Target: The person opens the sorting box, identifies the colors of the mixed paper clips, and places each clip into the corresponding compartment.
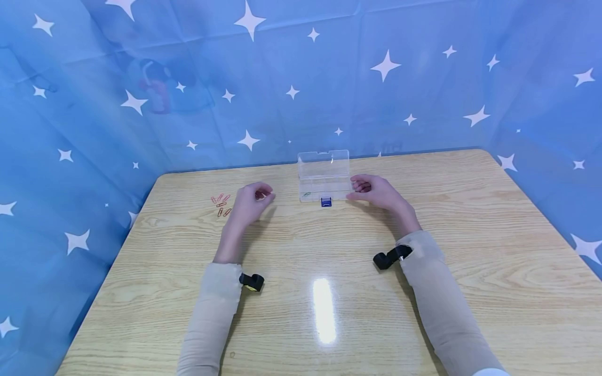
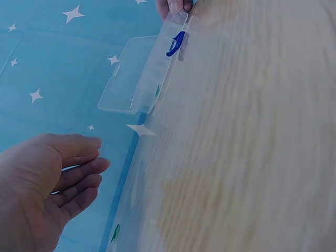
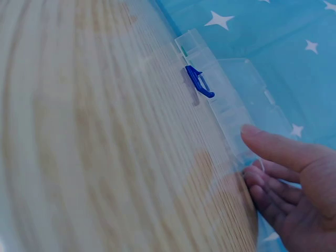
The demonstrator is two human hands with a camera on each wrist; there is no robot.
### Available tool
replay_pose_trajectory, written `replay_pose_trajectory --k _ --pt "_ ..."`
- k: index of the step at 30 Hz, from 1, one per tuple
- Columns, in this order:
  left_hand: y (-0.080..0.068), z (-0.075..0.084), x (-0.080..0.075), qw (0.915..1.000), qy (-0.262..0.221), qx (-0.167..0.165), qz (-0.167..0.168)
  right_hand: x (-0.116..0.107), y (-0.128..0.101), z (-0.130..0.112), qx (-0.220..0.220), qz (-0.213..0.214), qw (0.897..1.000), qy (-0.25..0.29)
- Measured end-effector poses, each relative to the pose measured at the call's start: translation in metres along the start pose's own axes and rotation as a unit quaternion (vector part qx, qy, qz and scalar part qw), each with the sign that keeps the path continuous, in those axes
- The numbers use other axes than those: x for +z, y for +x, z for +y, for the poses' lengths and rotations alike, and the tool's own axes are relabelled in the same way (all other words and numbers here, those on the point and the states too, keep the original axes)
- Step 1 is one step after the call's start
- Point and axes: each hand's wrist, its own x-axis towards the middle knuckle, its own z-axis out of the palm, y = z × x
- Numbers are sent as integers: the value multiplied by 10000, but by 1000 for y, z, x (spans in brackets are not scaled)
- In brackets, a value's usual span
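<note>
A clear plastic box (image 1: 324,180) stands with its lid raised at the back middle of the wooden table (image 1: 329,250), a blue latch (image 1: 326,201) on its front. My right hand (image 1: 371,190) holds the box's right end (image 3: 231,89) between the thumb and curled fingers (image 3: 273,189). My left hand (image 1: 251,201) hovers left of the box with relaxed fingers (image 2: 79,173) and holds nothing. Several orange paper clips (image 1: 221,204) lie just left of that hand. A small green item (image 2: 157,90) shows inside the box (image 2: 142,79).
A blue cloth with white stars (image 1: 301,78) hangs behind and on both sides of the table. A bright light reflection (image 1: 324,308) lies on the wood between my forearms.
</note>
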Motion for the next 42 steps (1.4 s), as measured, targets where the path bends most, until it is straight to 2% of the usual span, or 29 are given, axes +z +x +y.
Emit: replay_pose_trajectory --k 22,28,42 --pt "-19 -28 -29 9995 283 -153 -40 0 0 1 -71 -4 10000 25" --pt "-23 -29 -36 9993 359 -134 -39 1 1 3 -86 4 10000 6" --pt "-27 -36 -44 9973 614 -384 -113 0 0 0 -13 -15 10000 79"
